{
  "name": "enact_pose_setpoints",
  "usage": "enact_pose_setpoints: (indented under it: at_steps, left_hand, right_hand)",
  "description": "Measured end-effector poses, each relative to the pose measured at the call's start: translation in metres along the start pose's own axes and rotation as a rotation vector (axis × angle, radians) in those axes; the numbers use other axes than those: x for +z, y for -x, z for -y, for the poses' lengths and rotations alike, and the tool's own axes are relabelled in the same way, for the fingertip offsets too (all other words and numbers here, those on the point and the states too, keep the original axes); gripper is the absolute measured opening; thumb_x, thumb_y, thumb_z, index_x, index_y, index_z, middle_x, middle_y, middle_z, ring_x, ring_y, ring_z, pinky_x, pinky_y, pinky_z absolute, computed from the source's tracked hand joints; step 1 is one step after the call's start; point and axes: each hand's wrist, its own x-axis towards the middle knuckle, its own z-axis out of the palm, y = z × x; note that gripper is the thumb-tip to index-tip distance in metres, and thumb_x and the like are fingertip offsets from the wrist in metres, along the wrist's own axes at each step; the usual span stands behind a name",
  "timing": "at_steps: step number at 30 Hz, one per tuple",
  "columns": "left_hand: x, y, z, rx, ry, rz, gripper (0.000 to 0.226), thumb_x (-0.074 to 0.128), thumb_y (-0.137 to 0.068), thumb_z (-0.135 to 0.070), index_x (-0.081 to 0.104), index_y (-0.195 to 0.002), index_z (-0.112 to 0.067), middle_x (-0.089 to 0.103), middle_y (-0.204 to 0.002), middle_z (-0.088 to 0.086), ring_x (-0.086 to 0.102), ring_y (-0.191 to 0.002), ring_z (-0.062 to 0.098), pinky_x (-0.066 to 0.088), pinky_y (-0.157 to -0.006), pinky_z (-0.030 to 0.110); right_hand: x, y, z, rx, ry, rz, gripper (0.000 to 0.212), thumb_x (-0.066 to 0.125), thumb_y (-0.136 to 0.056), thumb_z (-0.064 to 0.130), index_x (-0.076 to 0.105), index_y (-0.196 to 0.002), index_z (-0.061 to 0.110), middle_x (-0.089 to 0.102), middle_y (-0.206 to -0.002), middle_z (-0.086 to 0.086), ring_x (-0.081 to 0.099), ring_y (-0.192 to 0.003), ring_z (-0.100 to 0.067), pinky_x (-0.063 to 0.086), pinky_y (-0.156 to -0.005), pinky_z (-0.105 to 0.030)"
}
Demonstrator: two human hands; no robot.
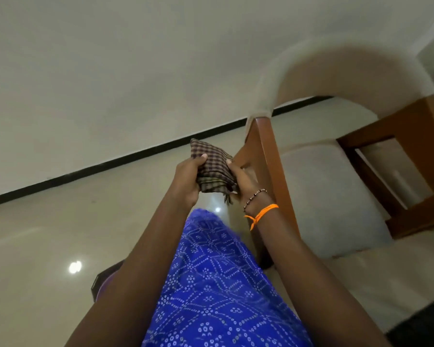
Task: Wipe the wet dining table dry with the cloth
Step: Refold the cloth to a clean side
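we hold the cloth (pixel 212 169) ready, no wiping yet.
left hand (pixel 188 181) and right hand (pixel 241 180) grip clamped on it mid-frame; next we must reach the bench, unseen here.

open floor (pixel 48 234) lies left; the wooden chair (pixel 273 176) crowds the right.

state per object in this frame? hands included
cloth: folded, held in the air by both hands, fringe hanging
left hand: closed on the cloth
right hand: closed on the cloth
chair: upright on the floor, untouched
dining table: not in view
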Motion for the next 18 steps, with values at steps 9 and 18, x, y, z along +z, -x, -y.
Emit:
enact_pose_setpoints:
  at_steps: [9, 18]
  left_hand:
    - [-0.029, -0.192, -0.153, -0.101, -0.151, 0.013, 0.019, 0.045, -0.095, -0.023, 0.059, -0.102, -0.013, 0.067, -0.095, 0.005, 0.065, -0.081, 0.016, 0.050, -0.062, 0.029]
    - [0.012, -0.329, -0.274, -0.082, -0.429, 0.156, 0.032, 0.049, -0.092, -0.028, 0.057, -0.121, -0.015, 0.067, -0.113, 0.006, 0.063, -0.100, 0.020, 0.052, -0.077, 0.032]
  right_hand:
    - [0.099, -0.168, 0.134, -0.032, -0.051, -0.102, 0.016, 0.059, -0.087, 0.006, 0.061, -0.074, 0.015, 0.066, -0.057, 0.003, 0.057, -0.062, -0.013, 0.046, -0.046, -0.012]
    - [0.130, -0.277, 0.252, -0.318, -0.063, -0.350, 0.035, 0.066, -0.081, -0.004, 0.049, -0.109, 0.008, 0.062, -0.084, -0.002, 0.062, -0.073, -0.010, 0.056, -0.059, -0.018]
